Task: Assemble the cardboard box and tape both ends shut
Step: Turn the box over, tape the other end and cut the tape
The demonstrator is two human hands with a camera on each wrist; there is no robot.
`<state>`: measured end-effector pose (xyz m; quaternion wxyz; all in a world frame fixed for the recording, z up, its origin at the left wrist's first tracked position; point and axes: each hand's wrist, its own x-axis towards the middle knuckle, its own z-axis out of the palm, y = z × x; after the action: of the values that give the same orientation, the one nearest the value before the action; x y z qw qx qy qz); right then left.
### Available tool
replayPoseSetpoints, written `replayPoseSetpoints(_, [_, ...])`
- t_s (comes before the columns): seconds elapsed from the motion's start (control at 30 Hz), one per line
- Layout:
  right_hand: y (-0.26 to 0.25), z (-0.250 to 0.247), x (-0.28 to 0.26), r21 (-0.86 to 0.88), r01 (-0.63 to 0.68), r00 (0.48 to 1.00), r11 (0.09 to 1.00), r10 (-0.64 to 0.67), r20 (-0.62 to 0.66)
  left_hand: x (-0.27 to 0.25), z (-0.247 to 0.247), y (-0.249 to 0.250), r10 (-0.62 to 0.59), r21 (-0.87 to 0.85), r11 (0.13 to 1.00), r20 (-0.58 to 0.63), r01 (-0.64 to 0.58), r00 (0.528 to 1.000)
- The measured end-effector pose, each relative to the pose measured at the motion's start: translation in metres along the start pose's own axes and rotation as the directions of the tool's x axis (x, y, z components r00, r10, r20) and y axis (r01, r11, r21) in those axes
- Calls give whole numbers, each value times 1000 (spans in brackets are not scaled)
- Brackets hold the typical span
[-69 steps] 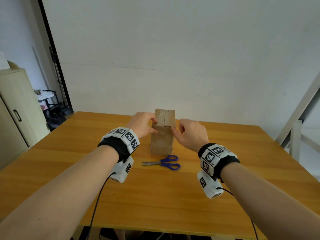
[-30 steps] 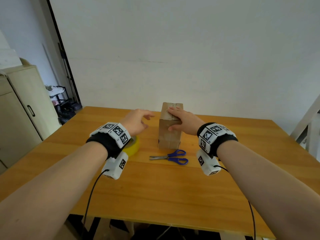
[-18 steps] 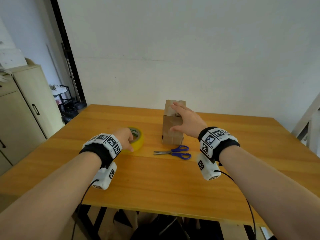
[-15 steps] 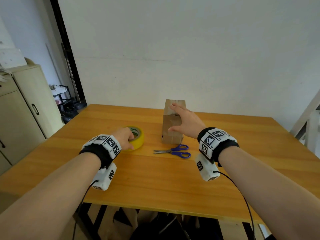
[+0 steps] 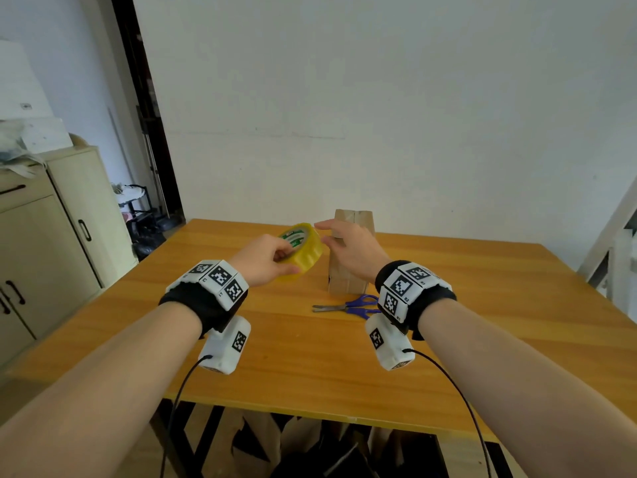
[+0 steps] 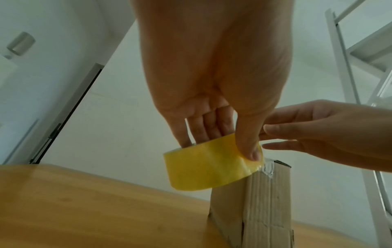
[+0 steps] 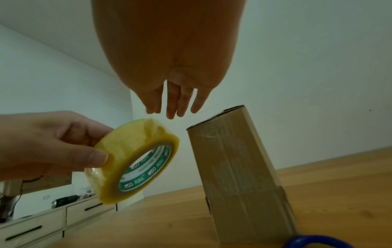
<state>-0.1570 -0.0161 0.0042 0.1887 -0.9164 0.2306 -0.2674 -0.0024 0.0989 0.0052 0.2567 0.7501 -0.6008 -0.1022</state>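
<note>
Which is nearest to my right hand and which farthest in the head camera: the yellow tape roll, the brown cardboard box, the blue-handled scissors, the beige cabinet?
1. Yellow tape roll: at the right hand's fingers, held up in the left hand.
2. Brown cardboard box: upright, just behind the hand.
3. Blue-handled scissors: flat on the wooden table, in front of the box.
4. Beige cabinet: far left, off the table.

Both your forearms reach forward, bare, each with a black band and marker blocks at the wrist. Your left hand (image 5: 263,258) is raised, fingers curled and thumb pressed down in a grip on the tape roll (image 5: 303,251). Your right hand (image 5: 350,248) is lifted beside it, fingers (image 7: 177,102) nearly straight and slightly spread, pointing toward the left hand. Whether their tips touch the roll cannot be told.
</note>
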Motion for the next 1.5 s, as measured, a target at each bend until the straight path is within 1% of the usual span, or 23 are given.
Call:
replayPoseSetpoints(0.07, [-3, -1, -1, 34, 25, 999, 999, -24, -21, -1, -2, 3, 21, -41, 999, 4, -21, 1000])
replayPoseSetpoints(0.17, [-4, -5, -2, 32, 19, 999, 999, -18, -35, -4, -6, 8, 55, -102, 994, 39, -51, 998])
replayPoseSetpoints(0.37, [1, -11, -2, 52, 7, 998, 999, -3, -66, -7, -14, 11, 40, -189, 982, 76, -25, 996])
replayPoseSetpoints(0.57, [-1, -17, 0, 104, 8, 999, 995, -5, -34, -7, -19, 13, -38, -305, 950, 101, 67, 994])
replayPoseSetpoints(0.7, [-3, -20, 0, 112, 3, 1000, 994, -3, 4, -7, -21, 13, -105, -385, 911, 132, 149, 986])
replayPoseSetpoints(0.77, [-6, -19, 1, 86, -1, 1000, 996, 0, 10, -7, -21, 13, -140, -414, 890, 144, 188, 980])
replayPoseSetpoints(0.83, [-7, -19, 2, 30, -15, 1000, 999, 15, 25, -6, -20, 14, -154, -392, 899, 141, 197, 978])
replayPoseSetpoints(0.97, [-10, -21, 3, -86, -34, 993, 996, 43, 111, -2, -20, 15, -148, -241, 957, 82, 164, 986])
replayPoseSetpoints(1.1, [-12, -22, 4, -96, -25, 991, 995, 37, 131, 1, -21, 19, -125, -120, 984, 61, 132, 990])
replayPoseSetpoints(1.17, [-13, -23, 4, -58, -26, 992, 998, 33, 123, 4, -22, 19, -136, -122, 982, 60, 143, 989])
replayPoseSetpoints(1.23, [-13, -24, 4, 62, -59, 993, 996, 53, 106, 5, -21, 19, -152, -169, 972, 63, 161, 986])
replayPoseSetpoints(1.3, [-11, -25, 3, 154, -98, 992, 983, 83, 100, 7, -20, 18, -161, -201, 965, 59, 170, 985])
replayPoseSetpoints(1.5, [-6, -27, -1, 329, -197, 979, 923, 169, 111, 7, -16, 17, -157, -249, 954, 68, 169, 985])
